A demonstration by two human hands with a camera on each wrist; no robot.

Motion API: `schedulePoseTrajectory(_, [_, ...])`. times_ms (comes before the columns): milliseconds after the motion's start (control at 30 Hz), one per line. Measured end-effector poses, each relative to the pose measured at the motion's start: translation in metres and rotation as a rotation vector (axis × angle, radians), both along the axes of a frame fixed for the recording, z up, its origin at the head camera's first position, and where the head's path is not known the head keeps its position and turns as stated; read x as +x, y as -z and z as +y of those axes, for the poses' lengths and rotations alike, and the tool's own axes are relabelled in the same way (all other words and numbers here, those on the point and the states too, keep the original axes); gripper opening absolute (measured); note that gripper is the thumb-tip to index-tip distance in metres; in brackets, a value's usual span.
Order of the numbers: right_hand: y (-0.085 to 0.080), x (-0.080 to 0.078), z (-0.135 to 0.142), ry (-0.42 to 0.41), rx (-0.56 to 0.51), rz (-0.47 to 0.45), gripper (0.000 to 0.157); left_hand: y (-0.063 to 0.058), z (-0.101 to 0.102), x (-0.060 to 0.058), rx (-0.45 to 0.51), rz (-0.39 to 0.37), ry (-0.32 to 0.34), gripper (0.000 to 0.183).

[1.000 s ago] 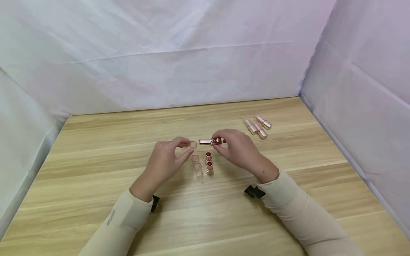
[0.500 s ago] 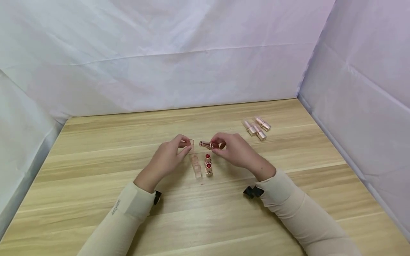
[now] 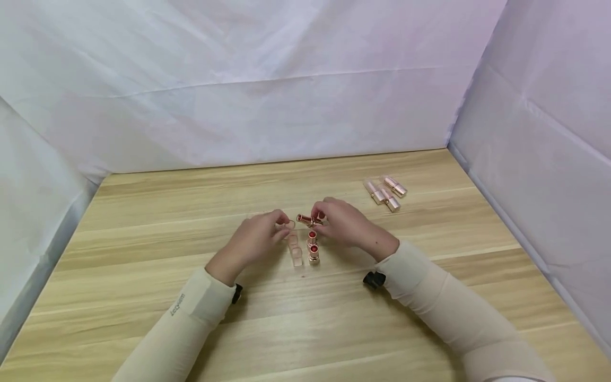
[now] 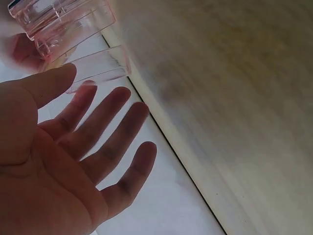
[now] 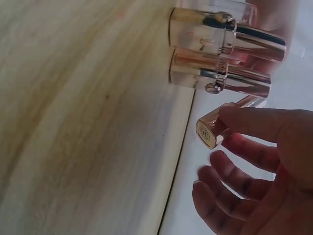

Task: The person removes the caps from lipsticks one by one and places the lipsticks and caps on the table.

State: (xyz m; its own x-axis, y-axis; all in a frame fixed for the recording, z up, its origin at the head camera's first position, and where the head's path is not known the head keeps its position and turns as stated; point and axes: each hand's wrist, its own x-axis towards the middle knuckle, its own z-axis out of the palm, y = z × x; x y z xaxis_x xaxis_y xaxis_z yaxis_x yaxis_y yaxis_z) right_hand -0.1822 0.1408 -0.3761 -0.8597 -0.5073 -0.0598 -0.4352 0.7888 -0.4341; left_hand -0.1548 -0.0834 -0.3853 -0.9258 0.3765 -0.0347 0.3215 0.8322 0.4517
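Note:
Between thumb and index finger, my left hand pinches a clear, pink-tinted lipstick cap; its other fingers are spread. My right hand pinches an uncapped rose-gold lipstick by its base, and the tube leans with its open end toward the cap. Two uncapped lipsticks with red tips, a nearer one and a farther one, stand upright just in front of the right fingers. To their left stand two more clear caps, a front cap and a rear cap, close below the left fingertips.
Three capped lipsticks lie together at the back right of the wooden table. White cloth hangs behind the table, and more cloth walls the right side and the left.
Both hands have come down nearer the table with the cap and the lipstick. The lipstick has turned from level to slanting, its open end raised. The standing caps and lipsticks keep their places.

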Motion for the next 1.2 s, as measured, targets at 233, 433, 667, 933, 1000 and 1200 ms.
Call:
schedulePoseTrajectory(233, [0.005, -0.01, -0.002, -0.02, 0.013, -0.078, 0.013, 0.002, 0.002, -0.002, 0.012, -0.016, -0.014, 0.021])
schedulePoseTrajectory(433, [0.014, -0.012, -0.002, -0.061, 0.046, -0.099, 0.012, 0.005, 0.001, -0.001, 0.007, -0.03, -0.024, 0.021])
schedulePoseTrajectory(667, [0.015, -0.013, -0.003, -0.073, 0.007, -0.084, 0.012, 0.005, 0.003, -0.001, 0.022, 0.001, -0.035, 0.021])
schedulePoseTrajectory(933, [0.017, -0.015, -0.003, -0.067, 0.005, -0.101, 0.014, 0.006, 0.004, 0.001, 0.02, 0.005, -0.052, 0.02])
schedulePoseTrajectory(1000, [0.017, -0.015, -0.001, -0.072, 0.009, -0.1, 0.016, 0.006, 0.004, 0.001, 0.022, 0.007, -0.052, 0.02])
schedulePoseTrajectory(1200, [0.01, -0.019, 0.012, -0.016, 0.059, -0.128, 0.032, 0.006, 0.004, 0.001, 0.015, 0.001, -0.047, 0.022])
